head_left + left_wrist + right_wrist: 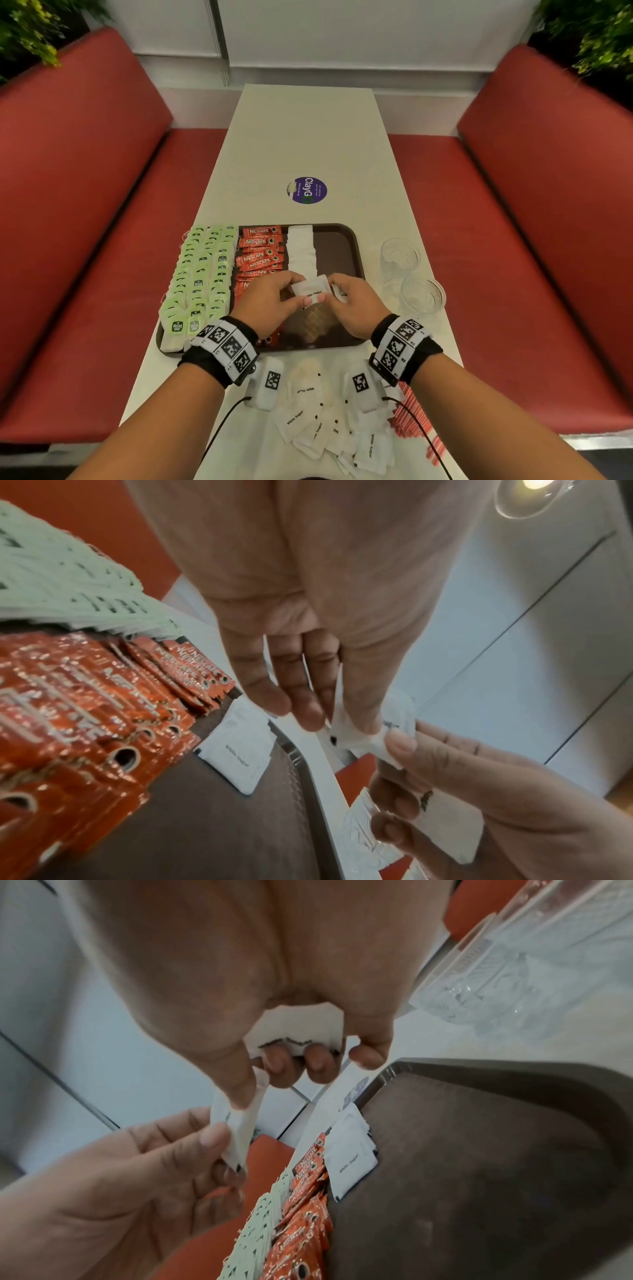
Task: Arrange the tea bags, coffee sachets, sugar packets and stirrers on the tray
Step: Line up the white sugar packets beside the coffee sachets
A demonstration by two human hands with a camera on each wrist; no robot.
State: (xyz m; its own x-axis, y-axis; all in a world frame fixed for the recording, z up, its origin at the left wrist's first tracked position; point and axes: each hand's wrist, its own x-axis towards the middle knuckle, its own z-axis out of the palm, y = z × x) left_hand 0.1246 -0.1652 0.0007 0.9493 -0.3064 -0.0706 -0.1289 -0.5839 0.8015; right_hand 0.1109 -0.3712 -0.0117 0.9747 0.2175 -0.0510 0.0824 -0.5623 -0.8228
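Over the brown tray (342, 246), my left hand (298, 298) and right hand (334, 291) both pinch one white sugar packet (310, 291). In the right wrist view, the right hand (274, 1074) also keeps more sugar packets (298, 1031) curled in its palm. On the tray lie green tea bags (202, 274) at the left, red coffee sachets (260, 253) beside them, then a row of sugar packets (301, 250). Loose sugar packets (318, 421) and red stirrers (414, 414) lie on the table in front of the tray.
Two clear glasses (399, 257) (423, 294) stand on the table right of the tray. A round purple sticker (307, 190) is on the tabletop beyond it. Red benches (85, 205) run along both sides of the narrow table.
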